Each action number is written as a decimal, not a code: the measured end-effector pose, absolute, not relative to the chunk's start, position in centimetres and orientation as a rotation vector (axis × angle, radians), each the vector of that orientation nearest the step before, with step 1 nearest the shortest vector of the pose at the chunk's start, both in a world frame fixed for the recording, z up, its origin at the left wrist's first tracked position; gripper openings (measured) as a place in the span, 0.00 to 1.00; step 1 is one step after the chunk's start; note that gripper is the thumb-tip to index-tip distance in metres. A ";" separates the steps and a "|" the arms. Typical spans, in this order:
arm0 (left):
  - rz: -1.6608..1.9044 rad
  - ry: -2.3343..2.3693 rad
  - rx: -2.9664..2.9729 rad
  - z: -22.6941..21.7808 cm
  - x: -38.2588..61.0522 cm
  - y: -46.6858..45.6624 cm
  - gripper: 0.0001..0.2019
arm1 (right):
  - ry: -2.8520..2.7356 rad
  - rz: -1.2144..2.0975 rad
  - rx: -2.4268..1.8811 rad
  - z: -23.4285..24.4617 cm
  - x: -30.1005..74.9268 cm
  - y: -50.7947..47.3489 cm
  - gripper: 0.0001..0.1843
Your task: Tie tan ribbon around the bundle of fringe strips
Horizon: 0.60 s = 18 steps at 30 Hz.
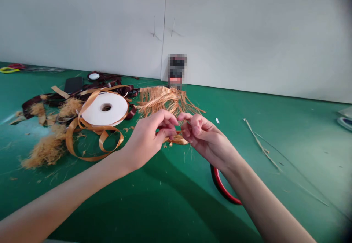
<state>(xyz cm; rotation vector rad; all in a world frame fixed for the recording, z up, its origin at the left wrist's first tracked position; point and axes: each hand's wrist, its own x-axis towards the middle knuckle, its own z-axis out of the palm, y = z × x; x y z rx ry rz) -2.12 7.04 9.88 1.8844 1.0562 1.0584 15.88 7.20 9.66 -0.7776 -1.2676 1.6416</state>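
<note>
In the middle of the view my left hand [150,136] and my right hand [207,136] meet, fingertips almost touching. Both are closed in a pinch. A short bit of gold ribbon shows between them; the fingers hide most of it. Just beyond the fingertips lies a spread of gold frayed ribbon strands [162,98] on the table. A flat gold ribbon piece [178,139] shows below the fingers. Under my right wrist is a red and black scissors-like handle [224,188], partly covered by the forearm.
On the green table [132,206] at left stand a white ribbon spool [95,109] with looped gold ribbon [71,146], fluffy thread scraps [49,149], dark brown ribbon [30,105] and a black phone-like slab [73,84]. Yellow-handled scissors [9,69] lie far left. Thin strands [261,146] lie right.
</note>
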 end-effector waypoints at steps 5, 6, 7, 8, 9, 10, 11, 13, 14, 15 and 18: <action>1.065 1.051 2.180 9.9 -2.1 6.9 0.10 | -1.255 1.704 -0.762 9.4 16.2 7.5 0.12; 1.060 1.038 2.263 9.8 -2.2 6.9 0.11 | -1.259 1.697 -0.768 9.4 16.4 7.7 0.11; 1.054 1.031 2.328 9.7 -2.4 6.9 0.12 | -1.264 1.683 -0.777 9.5 16.7 7.9 0.11; 1.049 1.033 2.367 9.5 -2.7 6.8 0.13 | -1.272 1.664 -0.789 9.6 17.0 8.0 0.11; 1.044 1.044 2.382 9.4 -3.0 6.8 0.14 | -1.285 1.644 -0.805 9.6 17.4 8.2 0.11; 1.039 1.056 2.385 9.2 -3.2 6.7 0.14 | -1.304 1.624 -0.824 9.6 17.7 8.3 0.11; 1.026 1.058 2.399 9.0 -3.5 6.7 0.15 | -1.331 1.606 -0.844 9.6 18.0 8.4 0.11; 0.981 1.017 2.476 8.6 -4.0 6.7 0.16 | -1.406 1.568 -0.890 9.5 18.5 8.4 0.10; 0.952 0.986 2.530 8.5 -4.2 6.8 0.17 | -1.453 1.544 -0.917 9.4 18.6 8.4 0.09; 0.917 0.955 2.583 8.3 -4.4 6.8 0.17 | -1.506 1.515 -0.945 9.3 18.7 8.4 0.08; 0.834 0.896 2.680 8.0 -4.9 7.0 0.17 | -1.712 1.395 -1.036 9.2 18.7 8.1 0.08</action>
